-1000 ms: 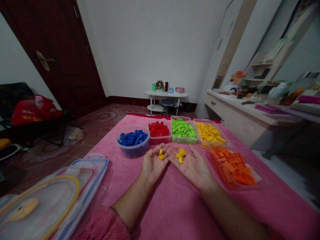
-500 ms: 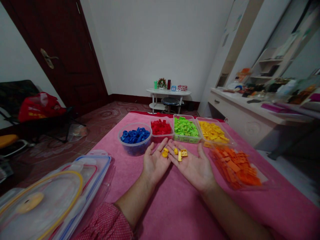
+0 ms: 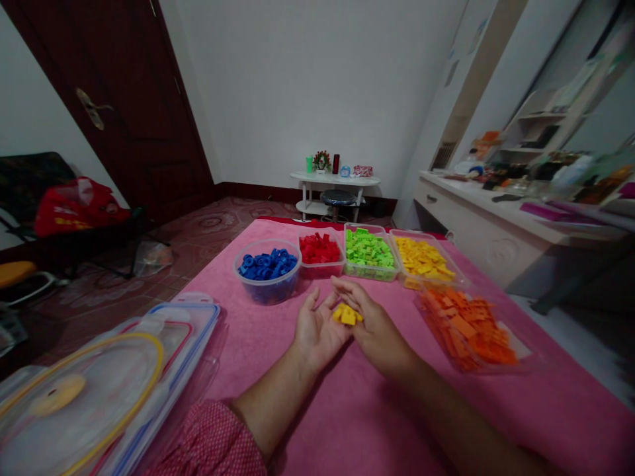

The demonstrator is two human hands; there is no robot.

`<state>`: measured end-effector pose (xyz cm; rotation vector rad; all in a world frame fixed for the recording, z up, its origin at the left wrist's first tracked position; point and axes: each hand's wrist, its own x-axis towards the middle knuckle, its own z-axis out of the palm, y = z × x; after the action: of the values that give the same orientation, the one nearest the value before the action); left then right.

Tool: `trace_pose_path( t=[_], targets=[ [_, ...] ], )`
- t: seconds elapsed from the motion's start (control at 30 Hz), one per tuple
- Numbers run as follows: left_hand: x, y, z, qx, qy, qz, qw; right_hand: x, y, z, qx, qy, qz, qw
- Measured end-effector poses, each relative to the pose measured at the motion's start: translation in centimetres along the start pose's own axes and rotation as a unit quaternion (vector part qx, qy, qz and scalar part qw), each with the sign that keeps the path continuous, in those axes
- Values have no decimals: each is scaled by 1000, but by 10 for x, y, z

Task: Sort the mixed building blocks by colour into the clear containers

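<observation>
Several small yellow toy bricks (image 3: 347, 315) lie bunched in the cupped palm of my left hand (image 3: 317, 330), which is turned up with its fingers lightly curled. My right hand (image 3: 380, 330) is tipped on its side against it, palm facing left, fingers stretched out and touching the edge of the pile. Both hands are above the pink tablecloth (image 3: 327, 410). Beyond them stand a round tub (image 3: 268, 291) of blue bricks, a box of red bricks (image 3: 320, 249), a box of lime-green bricks (image 3: 368, 247) and a box of yellow bricks (image 3: 424, 259).
A clear box holding flat orange bricks (image 3: 471, 327) stands on the right. Stacked plastic lids (image 3: 109, 390) lie at the left edge of the table. A white dresser (image 3: 496, 218) with many items is at the right, and a low white stand (image 3: 302, 176) is by the wall.
Both palms lay open side by side with yellow bricks in each. My right hand has since turned over toward the left, and the bricks are gathered in my left palm.
</observation>
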<state>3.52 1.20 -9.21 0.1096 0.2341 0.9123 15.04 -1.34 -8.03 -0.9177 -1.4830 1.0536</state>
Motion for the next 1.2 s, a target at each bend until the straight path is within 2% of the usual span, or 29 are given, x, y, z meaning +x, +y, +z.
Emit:
trace_pose_path(
  t=[0.1, 0.23, 0.4, 0.57, 0.77, 0.87, 0.93, 1.0, 1.07, 1.13, 1.2],
  targets=[
    [0, -5, -1, -15, 21, -6, 1000, -3, 7, 3, -52, -21, -31, 998],
    [0, -7, -1, -25, 19, -20, 999, -4, -1, 2, -60, -14, -55, 997],
    [-5, -4, 0, -21, -41, -40, 998, 4, -20, -9, -24, 82, -57, 995],
    [-10, -1, 7, -23, -85, -29, 996, 6, -29, -17, -9, 163, -52, 985],
    [-12, 0, 16, 1, -60, 38, 997, 5, -24, -11, 59, 255, -16, 965],
    [-10, 5, 14, -4, -18, 72, 997, 3, -13, -3, 155, 263, 51, 951],
    [-9, 9, 13, 4, 18, 105, 994, 1, -6, 5, 253, 235, 140, 928],
    [-9, 11, 13, 39, 45, 155, 986, -2, -4, 15, 356, 194, 242, 881],
    [-9, 10, 14, 98, 59, 208, 972, -4, -5, 24, 435, 163, 312, 829],
    [-10, 6, 15, 173, 61, 246, 952, -6, -7, 31, 471, 156, 340, 799],
    [-11, 0, 13, 263, 52, 281, 921, -9, -7, 34, 482, 156, 339, 793]
  ],
)
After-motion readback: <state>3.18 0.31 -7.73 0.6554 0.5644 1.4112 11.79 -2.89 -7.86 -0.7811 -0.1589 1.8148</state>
